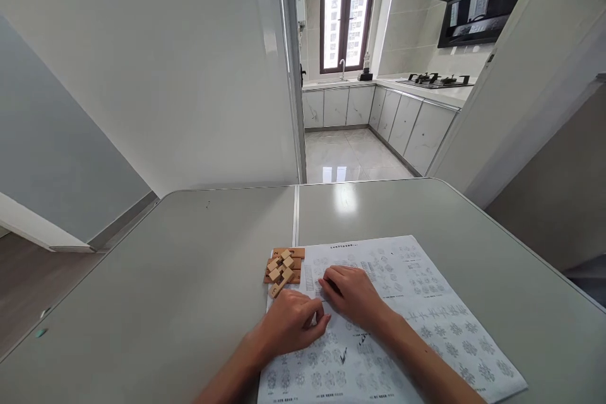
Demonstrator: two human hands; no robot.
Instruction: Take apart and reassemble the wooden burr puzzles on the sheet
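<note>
On the grey table: wooden pieces, heaped at the far-left corner of a printed sheet, just far-left of the left hand, the nearer; foremost piece slanting near-left to far-right. Right hand: farther right. Fingers: curled; any grip, cannot tell.

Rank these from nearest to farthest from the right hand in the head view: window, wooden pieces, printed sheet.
1. Printed sheet, beneath the right hand
2. Wooden pieces, to its left
3. Window, far beyond the table
</note>
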